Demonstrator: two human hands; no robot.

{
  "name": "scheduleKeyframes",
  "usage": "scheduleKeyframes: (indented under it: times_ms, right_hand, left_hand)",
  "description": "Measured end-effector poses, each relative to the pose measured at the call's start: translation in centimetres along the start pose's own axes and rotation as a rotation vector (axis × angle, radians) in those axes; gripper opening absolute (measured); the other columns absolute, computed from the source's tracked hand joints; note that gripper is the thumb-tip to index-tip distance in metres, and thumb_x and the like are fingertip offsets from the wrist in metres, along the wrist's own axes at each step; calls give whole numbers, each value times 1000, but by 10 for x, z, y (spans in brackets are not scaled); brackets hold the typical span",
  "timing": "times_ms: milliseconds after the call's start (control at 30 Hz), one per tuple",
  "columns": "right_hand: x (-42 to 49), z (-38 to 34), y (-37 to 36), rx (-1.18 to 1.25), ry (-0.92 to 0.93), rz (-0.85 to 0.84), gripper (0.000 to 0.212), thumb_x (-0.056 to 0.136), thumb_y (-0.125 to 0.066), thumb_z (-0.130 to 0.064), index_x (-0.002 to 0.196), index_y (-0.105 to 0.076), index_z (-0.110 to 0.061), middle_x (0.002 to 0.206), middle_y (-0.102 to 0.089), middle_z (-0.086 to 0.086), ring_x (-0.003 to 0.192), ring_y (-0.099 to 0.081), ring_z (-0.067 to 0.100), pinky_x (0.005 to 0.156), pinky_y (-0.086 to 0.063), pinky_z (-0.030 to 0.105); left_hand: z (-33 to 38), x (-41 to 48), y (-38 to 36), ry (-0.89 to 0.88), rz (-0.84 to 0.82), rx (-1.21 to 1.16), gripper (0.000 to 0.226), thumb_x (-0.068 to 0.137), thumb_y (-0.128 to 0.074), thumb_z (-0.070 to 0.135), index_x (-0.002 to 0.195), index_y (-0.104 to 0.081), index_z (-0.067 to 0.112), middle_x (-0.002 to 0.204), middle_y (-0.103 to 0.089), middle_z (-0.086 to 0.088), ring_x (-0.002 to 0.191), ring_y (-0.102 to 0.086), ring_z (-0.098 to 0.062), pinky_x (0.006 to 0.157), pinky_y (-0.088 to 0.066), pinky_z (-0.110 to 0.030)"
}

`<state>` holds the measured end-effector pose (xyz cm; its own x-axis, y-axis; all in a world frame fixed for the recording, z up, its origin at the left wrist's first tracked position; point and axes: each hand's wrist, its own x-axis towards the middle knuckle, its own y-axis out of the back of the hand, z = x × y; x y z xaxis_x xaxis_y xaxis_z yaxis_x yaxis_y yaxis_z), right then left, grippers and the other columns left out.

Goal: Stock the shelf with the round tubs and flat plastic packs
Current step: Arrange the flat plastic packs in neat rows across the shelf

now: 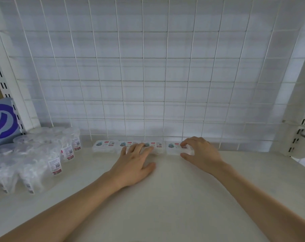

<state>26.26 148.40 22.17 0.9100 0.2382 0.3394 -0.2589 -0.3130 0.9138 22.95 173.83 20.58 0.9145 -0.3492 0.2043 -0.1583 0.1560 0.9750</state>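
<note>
Several round tubs [43, 154] are standing clustered at the left end of the shelf [165, 198], labels facing forward, presumably so like goods are sitting together. Just right of them, flat packs [104, 145] are lying in a single row along the back edge, close against the wire grid [148, 75], a line probably meant to fill from the rear first. The left hand [134, 163] is resting palm down, its fingers [139, 148] straight and spread, tips lying on the third pack [157, 144] and its left neighbour, likely steadying the row. The right hand [200, 152] is pinching the fourth pack [173, 147] — thumb at its front edge, other fingers curled over its top — seemingly lining it up just beside the third.
</note>
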Motion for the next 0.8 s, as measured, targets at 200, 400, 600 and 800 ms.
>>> scheduleKeyframes:
  times_ms: [200,400,600,800]
  right_hand:
    - [1,-8,-7,-57,-2,19,37,95,-55,-36,130,-52,-26,132,-53,-8,124,-44,14,99,-33,27]
    - [0,-11,-7,-66,8,10,38,94,-55,-34,131,-50,-24,132,-51,-7,126,-41,15,100,-32,27]
    - [0,-17,-8,-122,-1,2,42,94,-53,-35,134,-47,-23,134,-48,-5,127,-39,17,102,-32,27]
    - [-3,-24,-4,-167,-18,9,53,92,-56,-39,139,-42,-21,140,-44,-2,129,-39,20,104,-32,30]
  left_hand:
    - [-2,1,0,-7,-1,23,76,85,-15,66,151,-23,29,153,-25,4,145,-17,-18,118,-15,-51]
    - [0,1,2,0,-22,34,65,94,-27,59,151,-23,29,155,-23,3,146,-16,-19,119,-13,-49]
    - [2,-1,5,-13,14,3,83,79,-11,68,149,-28,28,150,-29,3,144,-21,-19,120,-12,-42]
    - [4,-1,11,-34,70,-16,68,98,-42,51,154,-16,24,159,-16,-3,147,-11,-20,119,-7,-30]
